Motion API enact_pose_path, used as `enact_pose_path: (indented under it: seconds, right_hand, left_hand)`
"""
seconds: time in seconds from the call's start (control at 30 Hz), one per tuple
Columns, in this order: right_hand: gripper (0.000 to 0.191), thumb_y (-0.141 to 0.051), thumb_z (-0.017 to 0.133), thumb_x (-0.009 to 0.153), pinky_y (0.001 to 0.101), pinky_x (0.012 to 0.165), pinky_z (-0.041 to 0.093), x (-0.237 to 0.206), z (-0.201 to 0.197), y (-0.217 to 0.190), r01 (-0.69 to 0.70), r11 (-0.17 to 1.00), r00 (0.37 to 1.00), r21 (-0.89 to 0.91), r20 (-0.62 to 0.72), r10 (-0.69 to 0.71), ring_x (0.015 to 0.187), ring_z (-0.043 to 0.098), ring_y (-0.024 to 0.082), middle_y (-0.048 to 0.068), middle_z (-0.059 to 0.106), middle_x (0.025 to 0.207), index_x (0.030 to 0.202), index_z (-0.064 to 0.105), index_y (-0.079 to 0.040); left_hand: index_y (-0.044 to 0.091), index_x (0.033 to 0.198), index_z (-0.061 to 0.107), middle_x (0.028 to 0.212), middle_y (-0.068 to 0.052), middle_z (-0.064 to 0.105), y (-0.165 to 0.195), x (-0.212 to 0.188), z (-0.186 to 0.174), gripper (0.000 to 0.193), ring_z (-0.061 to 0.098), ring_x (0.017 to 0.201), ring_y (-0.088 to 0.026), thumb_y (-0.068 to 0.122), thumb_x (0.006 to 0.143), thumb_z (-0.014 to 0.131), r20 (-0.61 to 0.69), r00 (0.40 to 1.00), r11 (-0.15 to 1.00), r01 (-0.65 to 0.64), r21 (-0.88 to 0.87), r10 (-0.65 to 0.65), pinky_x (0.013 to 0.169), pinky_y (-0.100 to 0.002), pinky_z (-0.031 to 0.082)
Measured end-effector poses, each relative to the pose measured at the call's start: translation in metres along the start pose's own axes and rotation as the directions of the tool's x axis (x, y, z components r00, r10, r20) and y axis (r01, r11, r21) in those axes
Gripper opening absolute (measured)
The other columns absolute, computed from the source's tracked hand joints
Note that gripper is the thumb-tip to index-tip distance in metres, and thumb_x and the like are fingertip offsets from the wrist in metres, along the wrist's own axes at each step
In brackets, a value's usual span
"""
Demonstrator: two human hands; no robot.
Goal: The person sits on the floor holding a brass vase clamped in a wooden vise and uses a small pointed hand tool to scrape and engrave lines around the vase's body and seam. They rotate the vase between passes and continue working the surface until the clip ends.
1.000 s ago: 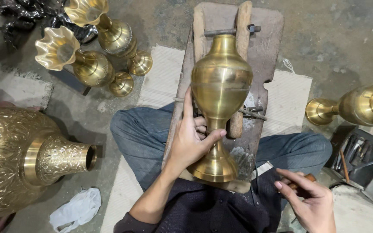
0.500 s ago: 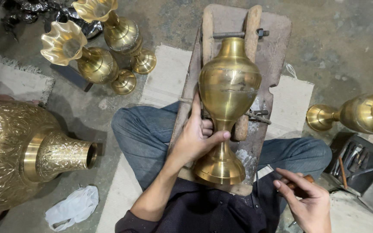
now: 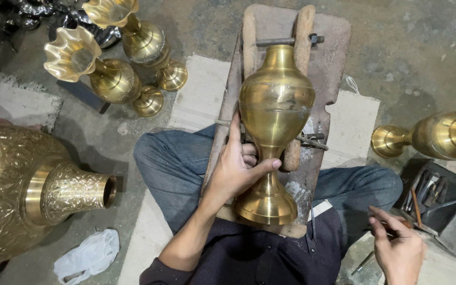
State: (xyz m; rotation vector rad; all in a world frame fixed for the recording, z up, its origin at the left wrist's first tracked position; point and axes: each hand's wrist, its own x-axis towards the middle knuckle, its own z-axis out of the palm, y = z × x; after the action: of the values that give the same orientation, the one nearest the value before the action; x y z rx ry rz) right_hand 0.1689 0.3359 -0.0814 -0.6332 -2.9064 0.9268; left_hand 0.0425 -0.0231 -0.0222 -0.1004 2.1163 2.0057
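Observation:
A plain brass vase [image 3: 276, 105] lies along a wooden clamp board [image 3: 327, 58] across my lap, its foot toward me. My left hand [image 3: 240, 169] wraps the vase's narrow stem, thumb across the front and index finger stretched up the left side of the body. My right hand [image 3: 398, 248] is low at the right, beside a metal tool tray [image 3: 449, 221]. Its fingers are curled around a small thin tool with a brown handle, which is mostly hidden.
Two fluted brass vases [image 3: 106, 74] lie at the upper left. A large engraved brass vessel [image 3: 22, 190] fills the left edge. Another brass vase [image 3: 434, 136] lies on its side at the right. A crumpled white bag [image 3: 88, 256] sits on the concrete floor.
My left hand keeps its grip on the vase stem, and the vase stays on the board. My right hand stays low at the right by the tray. The view has shifted slightly.

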Motion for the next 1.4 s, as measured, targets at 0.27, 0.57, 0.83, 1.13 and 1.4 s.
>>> enact_pose_path:
  seconds: [0.27,0.57,0.83,1.13,1.4]
  right_hand:
    - [0.025,-0.022,0.078,0.093,0.0362,0.087,0.054,0.002,0.002,0.021,-0.095,0.983,0.994,-0.157,-0.062,0.086,0.086,0.073,0.02,0.006,0.075,0.089,0.118,0.079,-0.024]
    - [0.027,-0.024,0.076,0.091,0.0417,0.085,0.056,0.0,0.009,0.026,-0.177,0.938,0.984,-0.297,-0.021,0.179,0.083,0.073,0.027,0.01,0.074,0.087,0.117,0.08,-0.028]
    - [0.033,-0.021,0.076,0.087,0.0427,0.088,0.058,-0.007,0.02,0.031,-0.287,0.876,0.943,-0.388,0.047,0.33,0.096,0.074,0.032,0.009,0.078,0.109,0.118,0.082,-0.032]
    - [0.04,-0.013,0.073,0.084,0.04,0.092,0.058,-0.01,0.029,0.027,-0.324,0.864,0.923,-0.387,0.071,0.378,0.101,0.074,0.03,0.007,0.079,0.111,0.119,0.081,-0.031]
    - [0.04,-0.017,0.078,0.079,0.0427,0.09,0.057,-0.007,0.035,0.025,-0.241,0.886,0.963,-0.397,0.013,0.268,0.103,0.071,0.035,0.013,0.074,0.121,0.118,0.081,-0.026]
  left_hand:
    - [0.001,0.164,-0.009,0.092,-0.019,0.077,-0.005,0.0,0.0,0.136,0.077,0.078,-0.019,0.04,0.075,0.086,-0.001,1.0,1.0,-0.031,-0.006,0.031,0.071,-0.03,0.063]
    - [0.002,0.164,-0.007,0.089,-0.018,0.077,-0.001,-0.003,0.002,0.131,0.076,0.074,-0.018,0.033,0.077,0.085,-0.028,0.999,0.999,-0.032,0.035,0.033,0.067,-0.029,0.062]
    - [-0.002,0.163,0.001,0.088,-0.011,0.074,0.011,-0.008,0.006,0.126,0.077,0.073,-0.015,0.031,0.077,0.086,-0.076,0.989,0.984,-0.117,0.137,0.128,0.064,-0.028,0.064]
    - [-0.004,0.159,0.012,0.076,-0.008,0.066,0.026,-0.012,0.005,0.127,0.068,0.056,-0.013,0.036,0.07,0.093,-0.149,0.966,0.893,-0.13,0.431,0.213,0.053,-0.028,0.056]
    - [0.005,0.163,0.008,0.068,-0.005,0.068,0.024,-0.011,0.011,0.124,0.067,0.053,-0.011,0.029,0.074,0.091,-0.176,0.971,0.951,-0.104,0.292,0.161,0.052,-0.024,0.054]
